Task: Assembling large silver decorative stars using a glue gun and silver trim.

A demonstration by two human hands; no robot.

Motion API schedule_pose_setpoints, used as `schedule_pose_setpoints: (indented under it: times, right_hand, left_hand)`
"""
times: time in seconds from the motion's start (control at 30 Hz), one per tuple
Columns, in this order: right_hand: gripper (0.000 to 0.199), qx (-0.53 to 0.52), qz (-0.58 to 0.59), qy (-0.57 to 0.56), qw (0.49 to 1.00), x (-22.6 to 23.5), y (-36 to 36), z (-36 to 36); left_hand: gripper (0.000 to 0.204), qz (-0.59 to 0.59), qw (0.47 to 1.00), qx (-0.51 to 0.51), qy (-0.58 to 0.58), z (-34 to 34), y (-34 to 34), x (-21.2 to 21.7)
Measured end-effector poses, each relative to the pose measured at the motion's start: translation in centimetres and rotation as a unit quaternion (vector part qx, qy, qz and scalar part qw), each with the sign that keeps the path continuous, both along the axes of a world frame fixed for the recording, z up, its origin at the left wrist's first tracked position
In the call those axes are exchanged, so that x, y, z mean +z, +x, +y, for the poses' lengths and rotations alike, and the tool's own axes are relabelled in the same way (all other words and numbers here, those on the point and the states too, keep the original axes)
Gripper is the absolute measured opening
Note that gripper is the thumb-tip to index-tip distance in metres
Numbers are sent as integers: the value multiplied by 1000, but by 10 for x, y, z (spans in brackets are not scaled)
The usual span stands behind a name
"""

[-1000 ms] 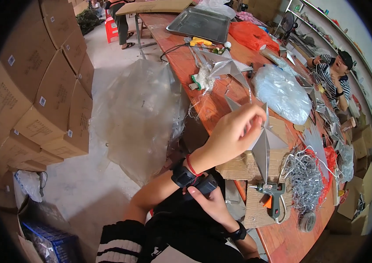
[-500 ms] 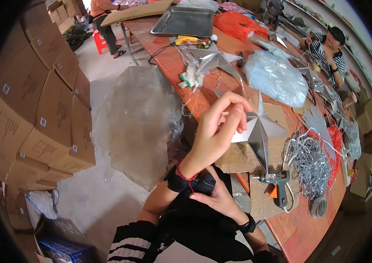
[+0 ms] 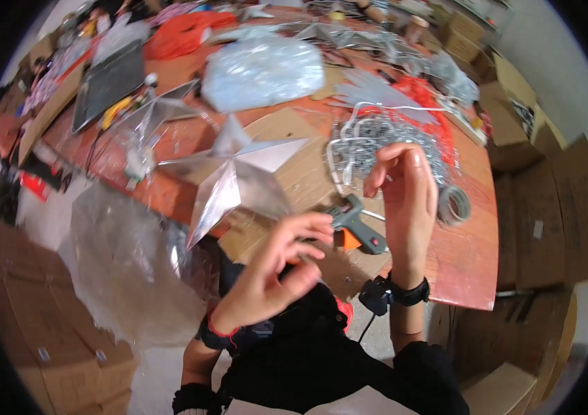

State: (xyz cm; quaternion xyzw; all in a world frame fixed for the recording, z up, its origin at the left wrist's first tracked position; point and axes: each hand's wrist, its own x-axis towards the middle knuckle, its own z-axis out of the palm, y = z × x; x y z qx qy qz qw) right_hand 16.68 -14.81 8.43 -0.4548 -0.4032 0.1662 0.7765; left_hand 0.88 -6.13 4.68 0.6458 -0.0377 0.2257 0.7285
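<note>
My left hand [image 3: 273,270] hovers before the table edge, its fingers apart and nothing in them. To its right, my right hand [image 3: 410,200] is raised with loosely bent fingers; I see nothing held. Dark bands circle both wrists, and a small black box [image 3: 375,296] with a cable hangs at the right one. Beyond my left hand a large silver folded star [image 3: 235,173] lies on a piece of cardboard [image 3: 304,149]. Between the hands sits a dark green glue gun [image 3: 362,229] with an orange trigger, partly covered by my left fingers' side.
Silver tinsel strands [image 3: 391,138] and a roll of tape [image 3: 454,205] are beyond and beside my right hand. A bluish plastic bag [image 3: 263,72], another silver star [image 3: 159,111] and a metal tray [image 3: 110,83] lie farther back. Cardboard boxes [image 3: 543,214] stand at the right.
The view has swung to the right. My right hand has left the device at my left wrist and risen over the table; my left hand has drawn back from the star, fingers spreading.
</note>
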Motion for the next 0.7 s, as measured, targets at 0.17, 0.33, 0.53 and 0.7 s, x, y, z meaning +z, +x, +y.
schedule_pose_setpoints:
  times: [0.17, 0.33, 0.53, 0.7]
  right_hand:
    - [30, -91, 47, -25, 994, -14, 9, -32]
    - [29, -162, 55, 49, 984, -6, 11, -53]
    - [29, -158, 67, 127, 977, 10, 12, -57]
    - [28, -276, -22, 41, 960, 1, 11, -51]
  left_hand:
    - [83, 102, 974, -183, 81, -33, 20, -26]
    - [82, 143, 953, -236, 123, -57, 28, -38]
    - [54, 149, 940, -270, 145, -76, 33, -45]
    - [34, 123, 969, -184, 110, -80, 38, -53]
